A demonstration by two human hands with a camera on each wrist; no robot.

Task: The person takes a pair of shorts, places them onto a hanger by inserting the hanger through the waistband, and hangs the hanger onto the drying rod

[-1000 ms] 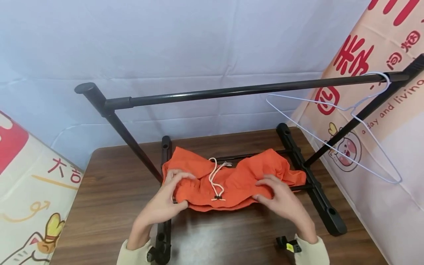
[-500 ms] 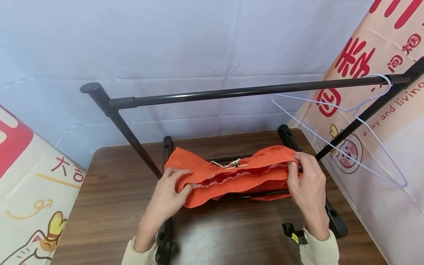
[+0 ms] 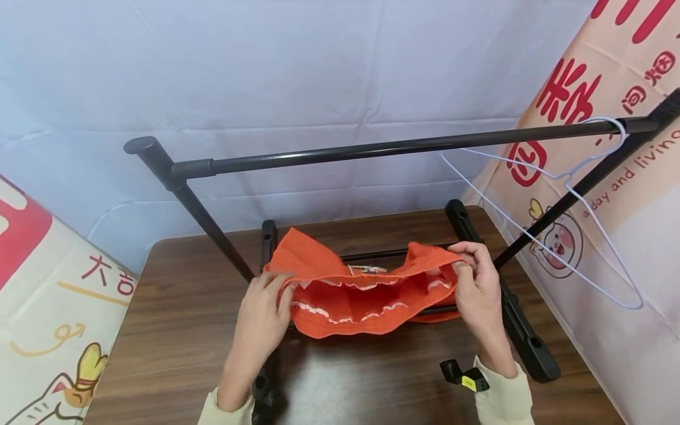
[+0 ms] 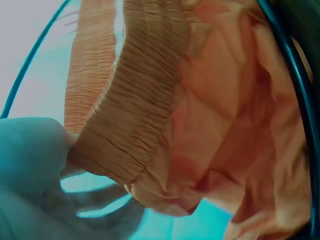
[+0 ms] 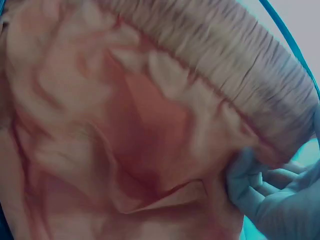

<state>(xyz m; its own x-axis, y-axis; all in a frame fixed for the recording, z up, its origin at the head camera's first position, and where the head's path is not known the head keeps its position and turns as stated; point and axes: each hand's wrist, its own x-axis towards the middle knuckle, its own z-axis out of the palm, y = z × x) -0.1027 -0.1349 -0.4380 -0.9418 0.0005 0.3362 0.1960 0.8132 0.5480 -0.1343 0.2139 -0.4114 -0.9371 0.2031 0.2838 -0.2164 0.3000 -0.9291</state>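
At the left end of the gaping elastic waistband (image 3: 345, 328), the left hand (image 3: 259, 314) pinches the orange drawstring shorts (image 3: 372, 298); at the right end, the right hand (image 3: 480, 290) grips the same band. A pale drawstring (image 3: 366, 270) shows at the far edge. The shorts sit over the lower rods of a black garment rack (image 3: 329, 154) on the wood-grain desk (image 3: 340, 383). A lavender hanger (image 3: 567, 175) hangs from its top bar, toward the right.

A makeshift, booth-like set is being indicated by the creased pale backdrop (image 3: 265, 71), the printed sheets (image 3: 37, 313) at both sides and the clothes rack (image 3: 340, 154) being carried by the bench (image 3: 180, 319).
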